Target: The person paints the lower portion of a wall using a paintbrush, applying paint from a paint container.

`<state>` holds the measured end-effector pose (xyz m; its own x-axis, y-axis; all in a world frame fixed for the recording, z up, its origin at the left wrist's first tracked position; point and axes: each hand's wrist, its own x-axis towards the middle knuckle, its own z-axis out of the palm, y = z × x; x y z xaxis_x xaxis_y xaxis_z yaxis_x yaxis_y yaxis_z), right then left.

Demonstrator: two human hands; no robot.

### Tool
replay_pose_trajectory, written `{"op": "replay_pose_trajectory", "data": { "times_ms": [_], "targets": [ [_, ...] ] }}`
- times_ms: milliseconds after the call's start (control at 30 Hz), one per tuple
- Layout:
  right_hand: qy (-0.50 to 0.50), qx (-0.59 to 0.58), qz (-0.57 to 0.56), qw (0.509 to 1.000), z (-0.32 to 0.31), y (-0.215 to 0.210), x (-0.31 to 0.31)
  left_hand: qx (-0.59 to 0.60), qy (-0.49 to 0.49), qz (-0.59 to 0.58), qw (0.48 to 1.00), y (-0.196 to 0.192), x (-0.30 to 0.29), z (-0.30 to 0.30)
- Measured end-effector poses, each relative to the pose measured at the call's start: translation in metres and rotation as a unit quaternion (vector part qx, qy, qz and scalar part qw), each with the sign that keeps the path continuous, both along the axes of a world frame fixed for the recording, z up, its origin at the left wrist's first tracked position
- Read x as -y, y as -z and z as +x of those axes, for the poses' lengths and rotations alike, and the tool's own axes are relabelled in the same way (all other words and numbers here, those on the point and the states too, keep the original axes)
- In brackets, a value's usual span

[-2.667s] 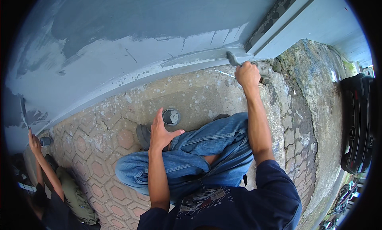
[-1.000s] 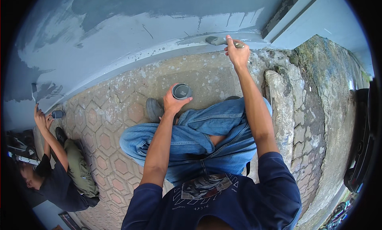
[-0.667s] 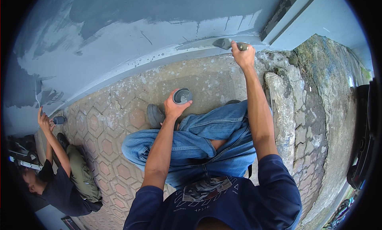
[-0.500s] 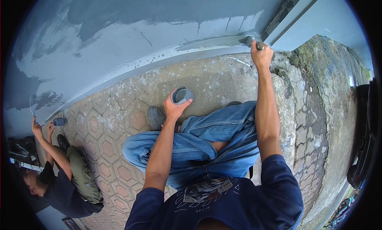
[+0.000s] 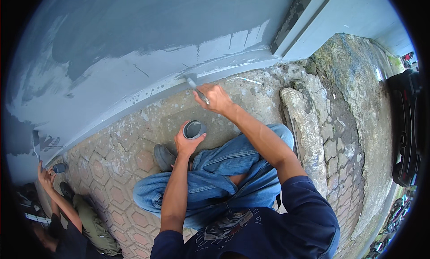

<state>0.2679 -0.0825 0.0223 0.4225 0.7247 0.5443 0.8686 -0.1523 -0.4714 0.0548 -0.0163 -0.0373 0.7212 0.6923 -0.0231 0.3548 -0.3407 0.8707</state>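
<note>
My right hand is closed round the handle of a paintbrush. Its bristles meet the lower part of the wall, where darker grey paint lies over a paler coat. In front of my crossed legs, my left hand grips a grey paint cup by its side. The cup's mouth faces up and grey paint coats its inside. A gap separates brush and cup.
At the left a co-worker sits by the same wall, holding a brush and a small pot. Hexagonal pavers cover the ground. A pale strip lies near the wall. A rough stone slab and a dark vehicle are at the right.
My right hand has swept the brush leftward along the wall's base, away from the corner post. My left hand still holds the cup. The whole view has shifted a little.
</note>
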Motion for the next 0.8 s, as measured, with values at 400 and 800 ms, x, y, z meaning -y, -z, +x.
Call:
{"op": "replay_pose_trajectory", "data": {
  "times_ms": [400, 800],
  "targets": [
    [0.340, -0.048, -0.005, 0.939, 0.145, -0.025, 0.123, 0.001, 0.011, -0.012, 1.000, 0.003, -0.003, 0.001],
    [0.406, 0.024, -0.014, 0.913, 0.129, -0.014, 0.117, -0.005, 0.010, -0.014, 1.000, 0.005, -0.004, 0.000]
  ]
}}
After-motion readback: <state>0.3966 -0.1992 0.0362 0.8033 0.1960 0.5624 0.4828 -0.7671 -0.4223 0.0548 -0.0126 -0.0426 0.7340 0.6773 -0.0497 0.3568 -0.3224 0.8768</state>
